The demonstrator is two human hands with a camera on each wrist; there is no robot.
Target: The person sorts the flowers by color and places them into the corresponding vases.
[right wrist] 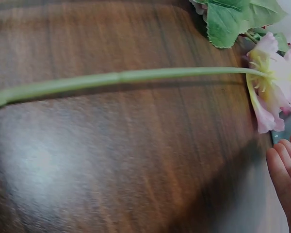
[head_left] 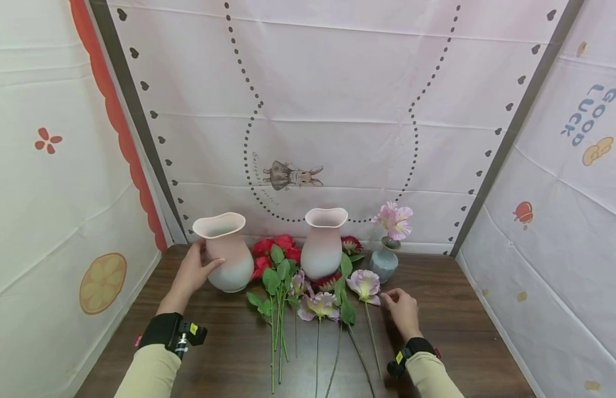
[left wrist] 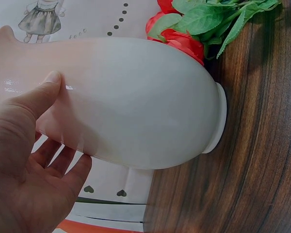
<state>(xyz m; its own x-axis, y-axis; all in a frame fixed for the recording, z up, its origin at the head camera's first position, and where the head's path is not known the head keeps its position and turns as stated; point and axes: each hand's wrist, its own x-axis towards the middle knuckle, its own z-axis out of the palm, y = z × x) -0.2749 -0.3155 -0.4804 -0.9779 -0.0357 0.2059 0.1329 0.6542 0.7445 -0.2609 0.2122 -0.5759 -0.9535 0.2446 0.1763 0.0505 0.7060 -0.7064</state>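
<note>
On the left, my left hand (head_left: 192, 271) grips a pink-to-pale-grey vase (head_left: 232, 260). Its thumb lies across the front and the other fingers reach behind the side, as the left wrist view (left wrist: 43, 160) also shows. My right hand (head_left: 403, 312) is at the petals of a pale pink flower (head_left: 364, 284), its thumb and fingertips pinching a petal's edge. That flower's long green stem (right wrist: 136, 75) lies along the table in the right wrist view. Only part of the right hand (right wrist: 286, 170) appears there, so the contact is partly hidden.
A second pink-grey vase (head_left: 321, 251) stands in the middle. Red roses (head_left: 261, 257), dark red flowers (head_left: 327, 282) and another pale pink flower (head_left: 320, 305) lie around it. A small blue-grey vase (head_left: 384, 262) at the right holds a pink flower (head_left: 394, 220). Printed cloth walls (head_left: 327, 83) enclose the table (head_left: 228, 342).
</note>
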